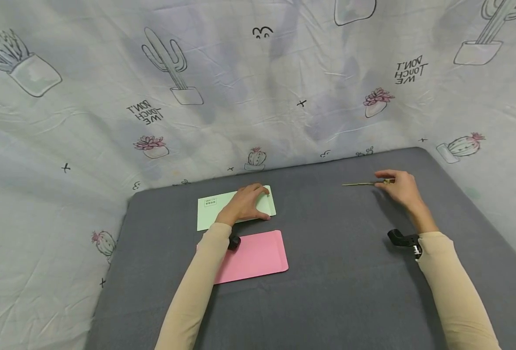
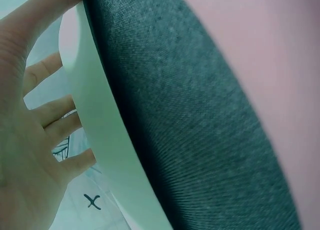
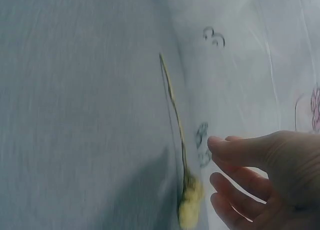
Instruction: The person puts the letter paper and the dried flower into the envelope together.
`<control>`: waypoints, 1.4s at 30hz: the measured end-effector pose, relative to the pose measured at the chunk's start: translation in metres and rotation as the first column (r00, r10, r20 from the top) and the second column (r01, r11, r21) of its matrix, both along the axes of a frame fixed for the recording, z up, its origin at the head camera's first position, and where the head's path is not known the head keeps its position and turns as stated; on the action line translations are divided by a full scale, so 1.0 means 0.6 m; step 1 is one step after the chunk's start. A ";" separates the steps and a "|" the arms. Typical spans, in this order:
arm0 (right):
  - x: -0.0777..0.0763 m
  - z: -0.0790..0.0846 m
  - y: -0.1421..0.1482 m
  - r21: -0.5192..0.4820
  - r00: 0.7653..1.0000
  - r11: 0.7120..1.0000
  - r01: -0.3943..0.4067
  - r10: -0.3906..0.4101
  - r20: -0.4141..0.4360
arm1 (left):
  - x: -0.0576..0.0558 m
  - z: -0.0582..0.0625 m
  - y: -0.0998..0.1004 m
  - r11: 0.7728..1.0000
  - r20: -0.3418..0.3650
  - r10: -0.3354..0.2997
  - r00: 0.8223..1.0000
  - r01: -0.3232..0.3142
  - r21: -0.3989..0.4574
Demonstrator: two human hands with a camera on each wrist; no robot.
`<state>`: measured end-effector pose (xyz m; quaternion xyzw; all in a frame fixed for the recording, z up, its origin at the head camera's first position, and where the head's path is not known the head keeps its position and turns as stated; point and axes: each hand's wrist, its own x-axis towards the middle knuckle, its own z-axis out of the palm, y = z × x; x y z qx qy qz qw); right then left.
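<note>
A pale green envelope (image 1: pixel 216 209) lies toward the back left of the table with its flap side to the right. Across its right part spreads my left hand (image 1: pixel 249 200), with fingertips on the paper and thumb by the near edge. In the left wrist view the spread fingers meet the envelope (image 2: pixel 107 115). At the back right is a yellow flower on a thin stem (image 1: pixel 357 184). Beside its blossom (image 3: pixel 191 205) is my right hand (image 1: pixel 400 187), thumb and fingers apart. In the right wrist view a gap shows between the fingertips and the blossom.
A pink envelope (image 1: pixel 258 255) lies just in front of the green one, partly under my left forearm. Grey cloth covers the table (image 1: pixel 319 272). A white curtain (image 1: pixel 240 121) with cactus drawings hangs along the back and sides.
</note>
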<state>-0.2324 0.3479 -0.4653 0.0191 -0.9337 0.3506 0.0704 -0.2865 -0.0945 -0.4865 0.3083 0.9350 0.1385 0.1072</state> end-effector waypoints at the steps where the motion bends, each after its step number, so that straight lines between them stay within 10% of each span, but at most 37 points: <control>1: 0.001 -0.001 0.006 0.006 1.000 1.000 0.007 -0.007 0.005 | 0.000 0.000 0.000 1.000 0.001 0.001 1.000 -0.001 -0.003; 23: 0.001 -0.028 0.035 0.087 0.999 0.996 0.036 -0.034 -0.027 | -0.002 0.002 -0.003 1.000 0.000 0.010 1.000 -0.010 -0.003; 42: -0.016 -0.029 -0.044 -0.007 0.999 0.999 -0.044 0.044 -0.003 | -0.004 -0.001 -0.003 1.000 0.009 0.006 1.000 -0.006 0.021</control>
